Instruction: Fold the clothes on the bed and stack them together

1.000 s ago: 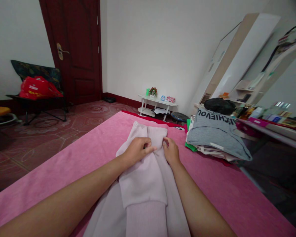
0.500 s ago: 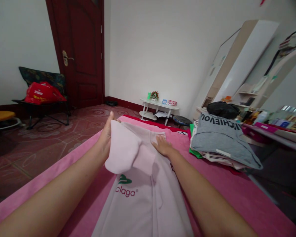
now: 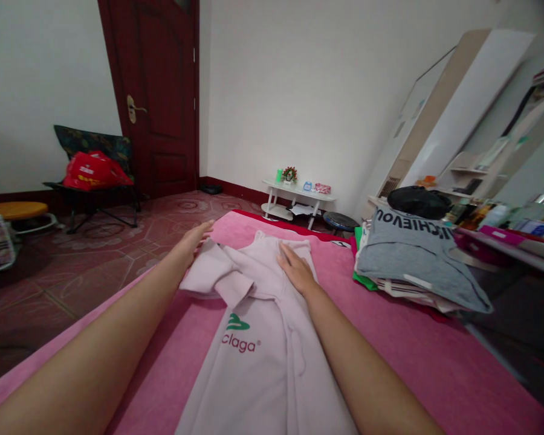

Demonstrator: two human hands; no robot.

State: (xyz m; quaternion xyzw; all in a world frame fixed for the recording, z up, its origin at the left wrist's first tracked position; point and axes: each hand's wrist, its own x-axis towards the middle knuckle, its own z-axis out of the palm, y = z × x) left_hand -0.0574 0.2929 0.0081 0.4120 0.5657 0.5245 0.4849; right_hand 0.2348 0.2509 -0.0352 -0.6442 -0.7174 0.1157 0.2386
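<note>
A pale pink sweat garment [image 3: 263, 374] lies lengthwise on the pink bed cover [image 3: 390, 362], with a green logo and the letters "claga" on it. Its far left part is folded over, and a cuffed end [image 3: 236, 289] rests on top. My left hand [image 3: 196, 243] is at the outer edge of this fold, fingers stretched forward and touching the fabric; some fingers are partly hidden. Flat on the far right part of the garment lies my right hand [image 3: 297, 269], fingers extended. A drawstring-like cord shows on the garment near my right forearm.
To the right stands a stack of folded clothes, topped by a grey shirt [image 3: 403, 254] and a black item [image 3: 419, 202]. Beyond the bed are a small white table [image 3: 276, 188] and a dark stool [image 3: 340, 220]. A red bag [image 3: 95, 171] sits on a folding chair.
The folded part has come down and shifted left, lying lower on the garment. My left hand has lowered beside it; my right hand stays pressed on the fabric. The view has turned slightly left.
</note>
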